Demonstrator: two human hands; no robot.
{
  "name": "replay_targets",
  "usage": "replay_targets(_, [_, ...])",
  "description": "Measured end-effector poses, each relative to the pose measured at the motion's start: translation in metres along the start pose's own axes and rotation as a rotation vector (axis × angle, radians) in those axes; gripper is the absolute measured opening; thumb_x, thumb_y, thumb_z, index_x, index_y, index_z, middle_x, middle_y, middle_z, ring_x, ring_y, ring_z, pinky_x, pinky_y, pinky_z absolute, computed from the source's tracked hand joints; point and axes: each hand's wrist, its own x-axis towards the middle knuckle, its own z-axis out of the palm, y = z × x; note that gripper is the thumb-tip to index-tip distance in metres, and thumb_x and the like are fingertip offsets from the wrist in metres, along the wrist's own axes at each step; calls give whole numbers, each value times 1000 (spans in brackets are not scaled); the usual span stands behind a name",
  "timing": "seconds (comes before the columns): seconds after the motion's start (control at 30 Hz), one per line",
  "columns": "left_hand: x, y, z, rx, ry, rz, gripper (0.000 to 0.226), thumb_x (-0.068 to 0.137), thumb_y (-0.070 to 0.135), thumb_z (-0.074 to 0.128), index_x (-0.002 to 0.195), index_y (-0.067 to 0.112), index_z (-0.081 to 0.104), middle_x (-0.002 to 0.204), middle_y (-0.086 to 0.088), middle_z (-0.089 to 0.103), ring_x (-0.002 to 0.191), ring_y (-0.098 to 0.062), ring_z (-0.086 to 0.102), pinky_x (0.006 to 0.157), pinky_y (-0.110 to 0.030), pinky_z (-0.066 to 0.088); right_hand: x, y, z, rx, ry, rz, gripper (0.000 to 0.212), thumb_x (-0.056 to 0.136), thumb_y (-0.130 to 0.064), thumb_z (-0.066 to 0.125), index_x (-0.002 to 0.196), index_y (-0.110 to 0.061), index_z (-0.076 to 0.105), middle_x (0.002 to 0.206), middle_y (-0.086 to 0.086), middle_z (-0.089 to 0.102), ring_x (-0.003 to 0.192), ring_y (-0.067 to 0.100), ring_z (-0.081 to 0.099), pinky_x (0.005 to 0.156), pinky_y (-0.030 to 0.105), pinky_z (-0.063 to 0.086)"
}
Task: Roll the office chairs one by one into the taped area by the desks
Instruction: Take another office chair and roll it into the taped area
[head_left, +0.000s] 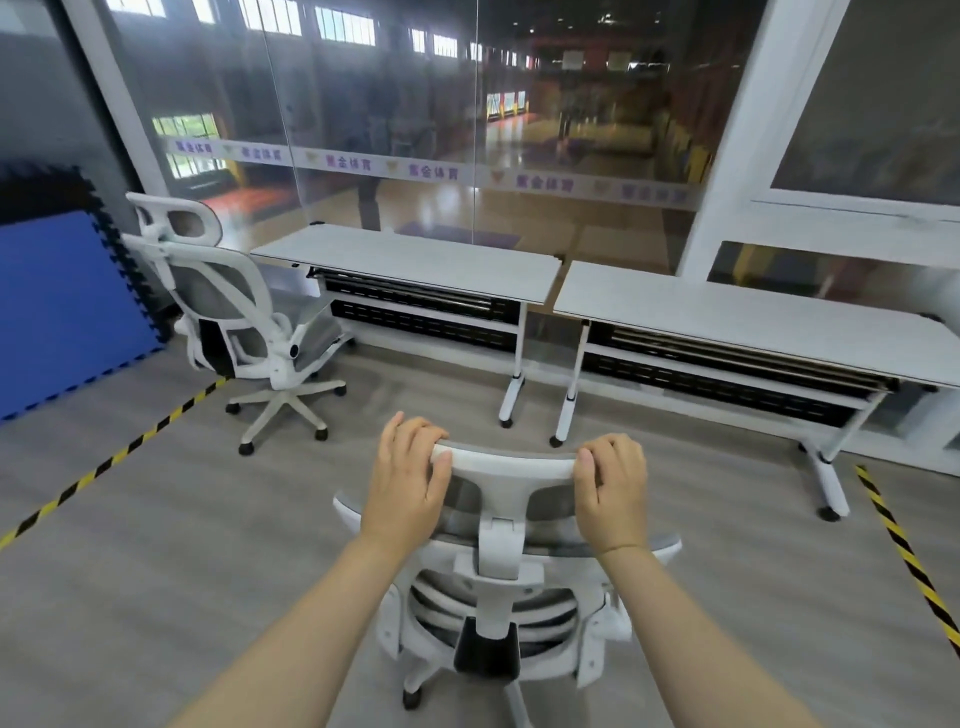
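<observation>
A white office chair (501, 561) with grey mesh stands right in front of me, its back toward me. My left hand (410, 478) grips the left end of its headrest (511, 462), fingers curled over the top. My right hand (613, 488) grips the right end the same way. A second white chair (244, 317) stands at the left desk (410, 257), inside the yellow-and-black floor tape (114, 457). The held chair sits between that left tape line and the right tape line (904, 551), a little short of the right desk (727, 317).
Two grey desks on castered white legs run along a glass wall (467, 130). Blue foam mats (57, 306) lean at the far left. A white pillar (743, 135) rises behind the right desk. Grey floor lies between the chairs.
</observation>
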Motion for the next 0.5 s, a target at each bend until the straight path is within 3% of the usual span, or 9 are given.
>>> replay_targets(0.3, [164, -98, 97, 40, 52, -86, 30, 98, 26, 27, 102, 12, 54, 108, 2, 50, 113, -18, 42, 115, -39, 24, 165, 71, 134, 22, 15, -35, 29, 92, -27, 35, 74, -16, 55, 81, -4, 47, 81, 14, 39, 78, 30, 32])
replay_targets(0.5, [259, -145, 147, 28, 93, -150, 31, 97, 24, 28, 102, 10, 56, 110, 5, 47, 118, -3, 31, 115, -34, 21, 263, 116, 207, 48, -51, -79, 27, 93, -26, 35, 78, -18, 56, 83, -7, 47, 83, 12, 41, 80, 28, 31])
